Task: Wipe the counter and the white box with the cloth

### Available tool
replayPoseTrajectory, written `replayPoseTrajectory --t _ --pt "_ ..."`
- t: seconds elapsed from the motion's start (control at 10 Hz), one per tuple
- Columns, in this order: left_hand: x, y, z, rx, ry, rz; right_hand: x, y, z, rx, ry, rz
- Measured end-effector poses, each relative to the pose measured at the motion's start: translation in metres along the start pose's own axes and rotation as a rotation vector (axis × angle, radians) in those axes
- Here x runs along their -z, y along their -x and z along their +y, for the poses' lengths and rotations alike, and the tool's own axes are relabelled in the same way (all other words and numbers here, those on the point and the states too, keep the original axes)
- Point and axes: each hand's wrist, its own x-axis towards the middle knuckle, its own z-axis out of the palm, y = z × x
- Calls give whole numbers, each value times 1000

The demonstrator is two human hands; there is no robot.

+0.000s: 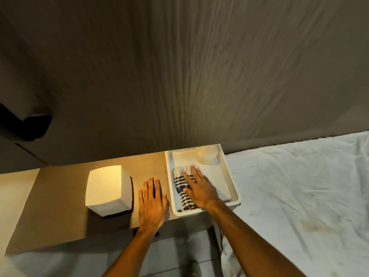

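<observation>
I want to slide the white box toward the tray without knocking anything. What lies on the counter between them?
Only the left hand, flat on the counter between the white box and the tray, as the head view shows.

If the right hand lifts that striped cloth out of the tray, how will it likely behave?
The striped cloth lies bunched and folded under the right hand in the white tray, so it probably hangs limp when lifted. It looks like woven fabric, likely light and easy to grip. It may unfold as it rises.

No legible text, labels, brands or numbers on anything here.
</observation>
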Motion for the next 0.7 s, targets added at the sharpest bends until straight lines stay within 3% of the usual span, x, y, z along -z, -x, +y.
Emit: replayPoseTrajectory --t 0.1,0.3,0.4,0.7 --pt "-7 0 2 21 -17 10 -15 -3 7 5 102 -43" --pt "-10 -1 3 37 -26 17 -14 -10 6 82 203 83" --pt "-11 -1 5 44 -41 -8 -19 -12 12 79 207 -19" --pt "-4 4 7 23 -28 -40 1 -9 -1 73 227 -63"
